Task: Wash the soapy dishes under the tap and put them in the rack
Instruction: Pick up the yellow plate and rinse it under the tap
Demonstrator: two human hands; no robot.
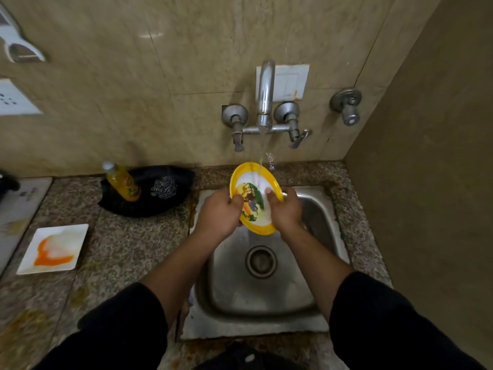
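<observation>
Beige stone tiles line the wall behind a speckled granite table [138,244] with a steel sink [324,225] set into it. Water runs from a wall-mounted tap [265,94] onto a yellow-rimmed plate [254,188] with a colourful picture in its centre, held tilted over the sink. The left hand [221,213] has a closed grip on the plate's left edge, and the right hand [284,209] has a closed grip on its right edge, thumb lying on the plate's face. Both forearms show dark sleeves pushed up. On the table to the left, a square white plate [54,249] smeared with orange lies flat, well apart from the sink. Nearer the wall stands a yellow bottle [122,184] on a dark cloth [170,206], beside a steel scrubber [164,186].
</observation>
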